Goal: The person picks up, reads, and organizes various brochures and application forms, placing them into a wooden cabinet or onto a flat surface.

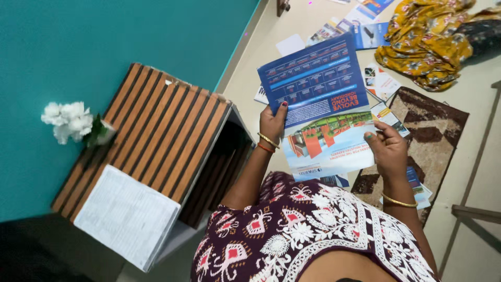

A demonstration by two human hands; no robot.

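Both my hands hold up a large glossy brochure, blue at the top with red and white pictures lower down. My left hand grips its left edge, thumb on the front, with bangles on the wrist. My right hand pinches the lower right edge and also wears a bangle. My patterned maroon and white dress fills the bottom of the view.
A wooden slatted cabinet stands at the left against a teal wall, with white flowers and a white paper stack on top. More leaflets, a yellow patterned cloth and a brown rug lie on the floor.
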